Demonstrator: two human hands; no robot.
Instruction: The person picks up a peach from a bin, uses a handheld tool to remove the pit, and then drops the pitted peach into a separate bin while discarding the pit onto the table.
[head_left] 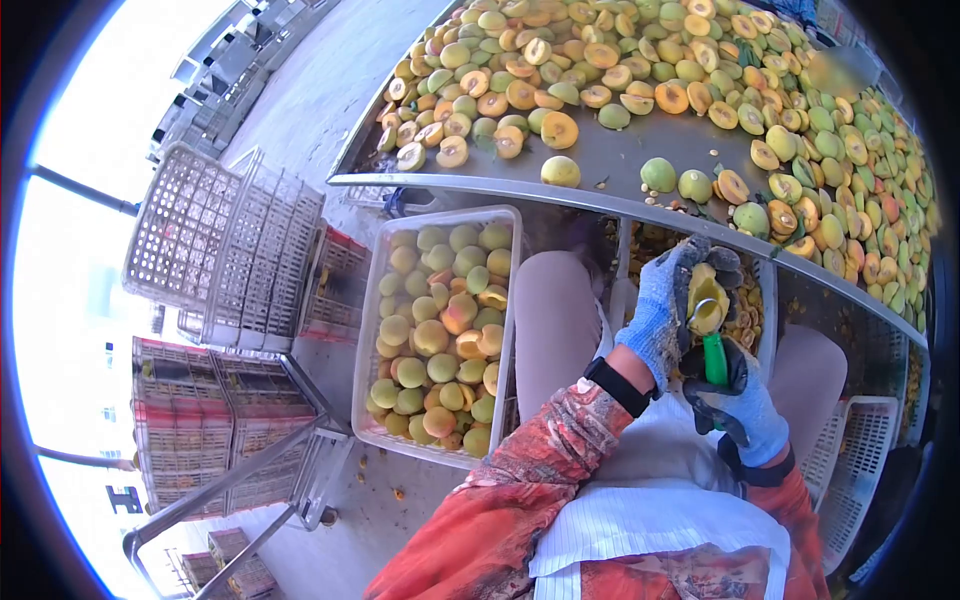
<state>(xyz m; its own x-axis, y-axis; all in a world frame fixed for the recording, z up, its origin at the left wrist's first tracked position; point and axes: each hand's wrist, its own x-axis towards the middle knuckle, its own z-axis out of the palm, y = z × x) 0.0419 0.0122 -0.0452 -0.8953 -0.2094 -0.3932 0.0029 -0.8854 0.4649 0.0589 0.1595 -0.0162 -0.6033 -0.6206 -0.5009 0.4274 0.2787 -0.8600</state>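
Note:
My left hand, in a blue knit glove with dark coated fingers, is closed around a yellow peach half. Its cut face is turned toward me. Below it, my right hand, gloved the same way, grips the green handle of a peach pitting spoon. The curved metal end of the spoon is against the flesh of the half. Both hands are above my lap, just in front of the metal table edge. Under them, an opening holds a pile of pits and scraps, partly hidden by my hands.
A metal table bears many whole and halved peaches. Left of my knee stands a white crate full of peaches. Further left are stacked plastic baskets and a metal cart frame. Another white basket is at right.

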